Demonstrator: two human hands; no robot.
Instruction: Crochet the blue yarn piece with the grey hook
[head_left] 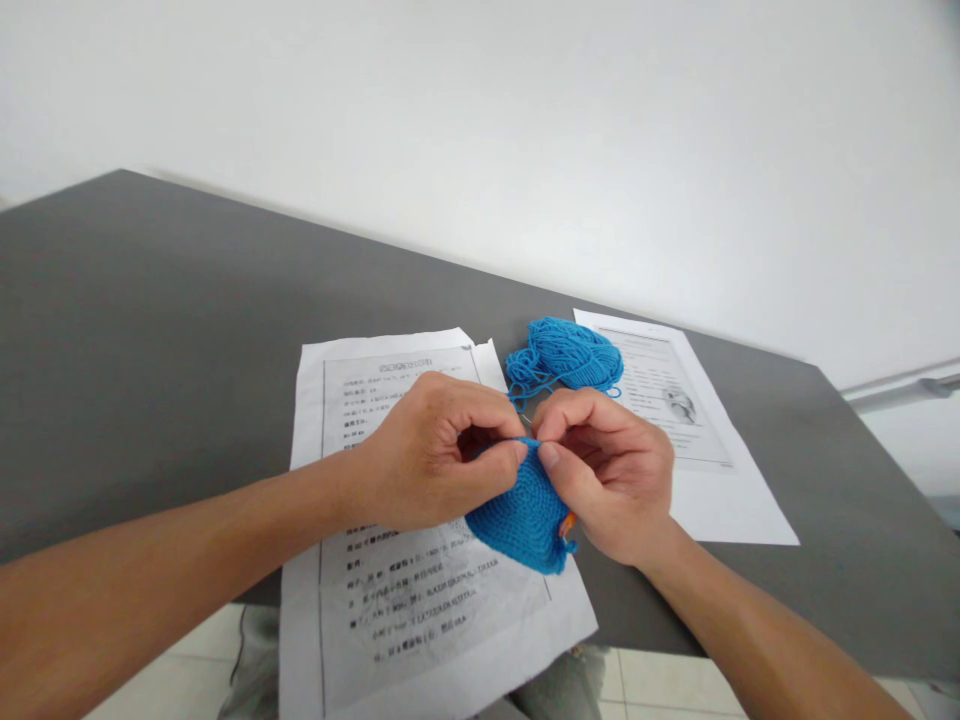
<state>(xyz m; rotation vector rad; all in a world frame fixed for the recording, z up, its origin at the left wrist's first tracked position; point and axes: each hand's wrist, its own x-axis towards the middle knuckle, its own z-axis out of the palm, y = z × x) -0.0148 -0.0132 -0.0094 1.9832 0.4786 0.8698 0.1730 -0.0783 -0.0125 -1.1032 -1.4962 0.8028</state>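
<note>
Left forearm [187, 550] sweeps in from eight o'clock, and just below centre, toward five, there's the blue crochet piece [517, 515], left hand [431, 455] and right hand [607, 470] both pinching its upper edge! Blue yarn [577, 355] sits at one o'clock, printed sheets [315, 600] at nine and two.

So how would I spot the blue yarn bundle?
On the gray table, find the printed sheet on the right. The blue yarn bundle lies at its left edge, loosely wound, unlike the closely stitched blue piece held by the left hand and right hand.
</note>
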